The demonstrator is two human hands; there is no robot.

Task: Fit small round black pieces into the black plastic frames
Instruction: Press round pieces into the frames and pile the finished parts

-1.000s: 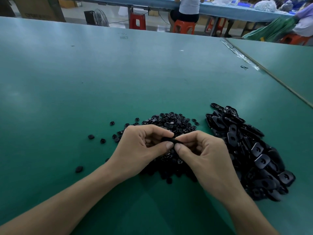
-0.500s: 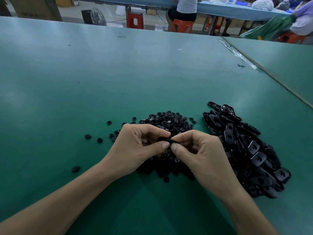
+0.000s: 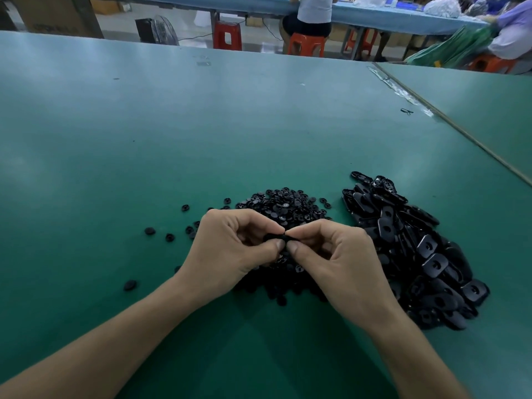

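My forearms come in from the near edge of the bench [image 3: 172, 139] and meet just ahead of me. My left hand [image 3: 230, 249] and right hand [image 3: 339, 254] are both curled, knuckles up, thumb tips nearly touching. Each pinches one end of the same black frame [image 3: 273, 237] between thumb and forefinger. My fingers hide most of it, so I cannot tell whether the round piece is seated yet.

Almost nothing has changed over the last second. Both hands keep the same pinch in the same spot and only the thumbs have crept a little closer together. I judge from that I am still pressing this one fit home. It has not been released to either heap.

The hands hover right over the heap of round pieces [image 3: 282, 203], which spreads under and beyond my fingers. A few strays [image 3: 149, 231] lie apart toward the left edge. The pile of frames [image 3: 417, 249] sits just beside the heap on the right, running toward the seam where the next bench surface begins.

Past the bench's far edge are a red stool [image 3: 227, 34], a floor fan [image 3: 161, 30] and a person seated at another table.
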